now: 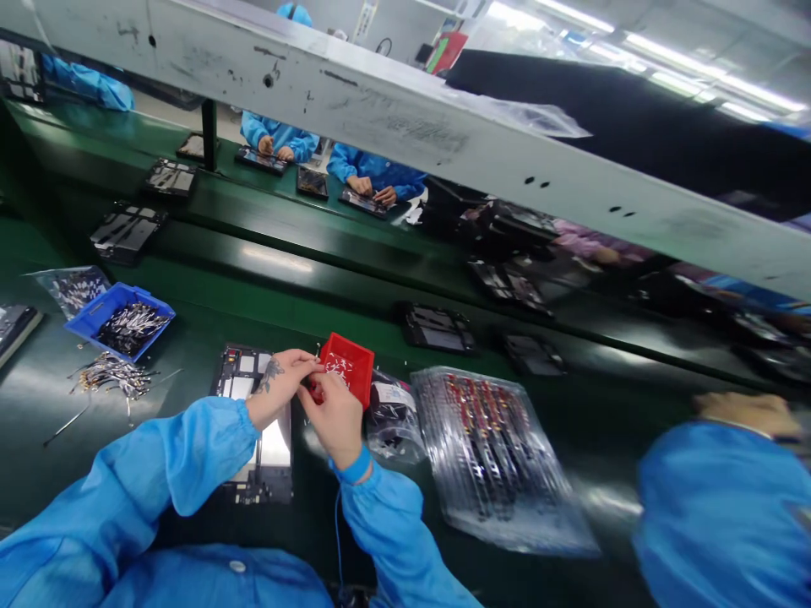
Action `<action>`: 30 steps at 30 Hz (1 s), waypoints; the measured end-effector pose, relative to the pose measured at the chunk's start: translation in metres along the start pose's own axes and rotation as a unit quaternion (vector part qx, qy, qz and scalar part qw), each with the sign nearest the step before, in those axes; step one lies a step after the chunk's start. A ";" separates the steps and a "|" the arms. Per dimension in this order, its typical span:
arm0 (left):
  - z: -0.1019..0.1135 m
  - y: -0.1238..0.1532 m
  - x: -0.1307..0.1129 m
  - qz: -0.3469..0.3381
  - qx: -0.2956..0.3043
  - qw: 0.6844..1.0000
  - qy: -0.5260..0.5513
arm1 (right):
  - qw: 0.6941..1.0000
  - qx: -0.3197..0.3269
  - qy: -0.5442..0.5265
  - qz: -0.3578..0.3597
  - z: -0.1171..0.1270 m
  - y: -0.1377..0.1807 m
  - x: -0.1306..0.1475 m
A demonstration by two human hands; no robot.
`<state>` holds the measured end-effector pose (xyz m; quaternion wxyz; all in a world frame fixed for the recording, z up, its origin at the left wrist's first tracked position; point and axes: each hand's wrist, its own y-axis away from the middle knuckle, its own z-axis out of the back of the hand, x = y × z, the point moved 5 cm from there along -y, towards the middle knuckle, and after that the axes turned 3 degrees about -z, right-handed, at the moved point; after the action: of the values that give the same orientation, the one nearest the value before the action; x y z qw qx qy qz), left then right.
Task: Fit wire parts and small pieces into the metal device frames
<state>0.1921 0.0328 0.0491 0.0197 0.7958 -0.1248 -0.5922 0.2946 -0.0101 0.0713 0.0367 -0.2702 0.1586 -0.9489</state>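
My left hand [285, 384] and my right hand [335, 414] meet at the near left edge of a small red bin [355, 350]. The fingers of both are pinched together at the tips. Whatever they hold is too small or too hidden to make out. Small white pieces [339, 365] lie in the bin. Below my left hand and forearm is an opened tablet [275, 452], its inner parts showing and its middle partly covered. A blue wrist band [355, 466] with a cord circles my right wrist.
At left, a blue bin [149, 339] holds small cables, with a loose cable pile [117, 376] before it. To the right are a dark-filled bag [396, 414] and stacked clear trays [507, 456]. A co-worker's blurred arm [722, 507] reaches in. More tablets [437, 328] lie beyond.
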 end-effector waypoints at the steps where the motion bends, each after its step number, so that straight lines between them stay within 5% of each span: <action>1: 0.002 0.003 -0.002 0.002 0.000 1.000 0.010 | 1.000 0.002 -0.017 -0.015 -0.005 0.000 0.004; 4: 0.020 0.013 -0.008 0.004 0.000 1.000 0.031 | 0.980 0.049 -0.176 -0.086 -0.018 -0.003 0.008; 9: 0.077 0.045 -0.010 0.035 0.000 0.998 -0.059 | 0.817 0.214 -0.456 -0.280 -0.050 0.008 0.014; 12: 0.105 0.073 -0.001 0.067 0.019 0.991 -0.117 | 0.778 0.267 -0.477 -0.310 -0.066 0.025 0.029; 15: 0.124 0.103 0.009 0.068 0.023 0.985 -0.158 | 0.794 0.321 -0.438 -0.272 -0.079 0.044 0.046; 20: 0.149 0.135 0.029 0.111 0.023 0.977 -0.182 | 0.903 0.341 -0.252 -0.065 -0.092 0.058 0.065; 26: 0.180 0.110 0.046 0.088 -0.090 0.968 -0.218 | 0.920 0.357 -0.150 -0.061 -0.120 0.034 0.058; 30: 0.180 0.091 0.057 0.068 -0.109 0.965 -0.230 | 0.933 0.349 -0.072 -0.044 -0.124 0.024 0.058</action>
<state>0.0212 -0.0475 -0.0419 0.1168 0.6212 -0.1143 -0.7664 0.1793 -0.0072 -0.0071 0.0981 -0.3151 -0.1977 -0.9230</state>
